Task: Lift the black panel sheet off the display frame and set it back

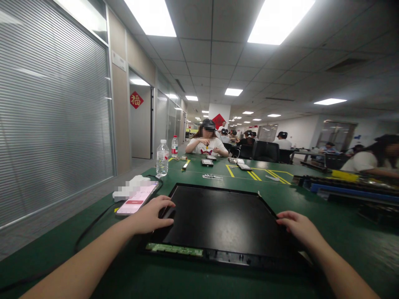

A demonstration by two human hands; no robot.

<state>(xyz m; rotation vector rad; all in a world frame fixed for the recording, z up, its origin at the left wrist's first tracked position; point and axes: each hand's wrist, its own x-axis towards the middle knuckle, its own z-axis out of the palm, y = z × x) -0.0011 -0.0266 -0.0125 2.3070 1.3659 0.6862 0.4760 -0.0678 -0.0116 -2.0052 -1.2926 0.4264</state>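
Note:
A black flat display panel (218,216) lies on the green table in front of me, its dark screen facing up. Along its near edge a strip of green circuit board (174,249) is exposed. My left hand (156,214) rests at the panel's left edge, thumb and fingers apart over the frame. At the right edge, my right hand (294,224) has its thumb and fingers closed on the rim. The undersides of both hands are hidden.
A lit phone (137,201) with a cable lies left of the panel. Beyond stand a large water bottle (162,158) and a smaller bottle (175,146). Across the table a person (207,143) works near small drives (207,162). Stacked long parts (336,187) lie at right.

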